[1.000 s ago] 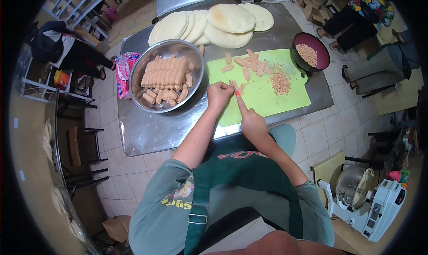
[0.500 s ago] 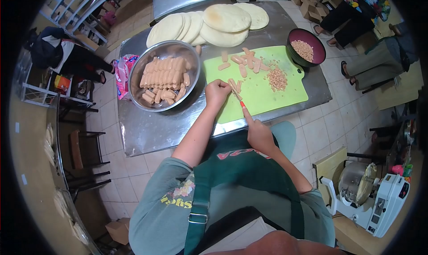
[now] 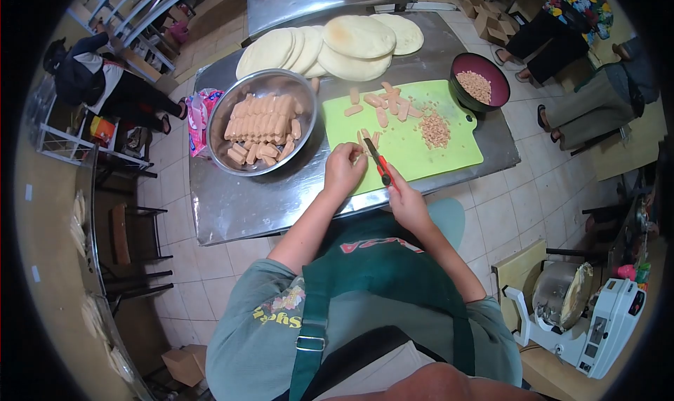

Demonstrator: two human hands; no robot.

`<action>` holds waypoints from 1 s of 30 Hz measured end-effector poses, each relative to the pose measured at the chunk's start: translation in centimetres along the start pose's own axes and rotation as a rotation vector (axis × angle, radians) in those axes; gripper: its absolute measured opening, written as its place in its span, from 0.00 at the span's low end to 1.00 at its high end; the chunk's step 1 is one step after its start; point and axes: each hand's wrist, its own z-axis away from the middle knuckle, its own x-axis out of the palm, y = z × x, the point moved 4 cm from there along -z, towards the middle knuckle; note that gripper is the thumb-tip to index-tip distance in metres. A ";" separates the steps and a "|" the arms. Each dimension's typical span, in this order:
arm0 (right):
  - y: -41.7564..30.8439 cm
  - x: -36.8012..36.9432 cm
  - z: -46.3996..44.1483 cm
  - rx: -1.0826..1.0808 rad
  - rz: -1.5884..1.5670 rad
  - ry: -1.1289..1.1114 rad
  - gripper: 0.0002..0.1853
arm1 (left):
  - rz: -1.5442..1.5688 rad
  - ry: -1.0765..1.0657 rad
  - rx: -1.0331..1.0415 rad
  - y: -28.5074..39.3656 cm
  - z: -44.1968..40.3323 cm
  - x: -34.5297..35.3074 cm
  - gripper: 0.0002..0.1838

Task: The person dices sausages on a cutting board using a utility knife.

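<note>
My right hand (image 3: 407,201) is closed around a red-and-black cutter knife (image 3: 381,168), its blade pointing away from me over the green cutting board (image 3: 400,173). Beside the blade my left hand (image 3: 345,171) rests on the board's left part, fingers curled together at the near end of some cut sausage strips (image 3: 364,137). Exactly how the fingertips grip the strips is partly hidden. Farther back on the board lie sausage pieces (image 3: 382,116), some overlapping. A heap of diced sausage (image 3: 435,131) sits to their right.
A steel bowl (image 3: 313,124) of sausages stands left of the board, a dark bowl (image 3: 503,85) of diced sausage at its right corner. Flat round breads (image 3: 359,36) lie at the back of the metal table (image 3: 232,208). People stand beyond; a white machine (image 3: 611,324) is at right.
The knife has been lifted and turned, so its handle and blade now show above the strips. My left hand has shifted slightly toward me. The person at left has raised an arm.
</note>
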 end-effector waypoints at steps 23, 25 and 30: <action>-0.9 -1.2 0.2 0.241 -0.722 -0.042 0.26 | 0.607 -0.065 -0.441 -2.2 -2.1 -0.8 0.13; -0.5 -1.6 0.2 0.169 -0.463 -0.003 0.26 | 0.148 0.004 -0.289 -1.8 -2.5 -2.4 0.18; -1.1 -1.1 0.5 0.035 -0.084 -0.032 0.25 | -0.078 -0.038 -0.156 -1.6 -2.6 -2.8 0.19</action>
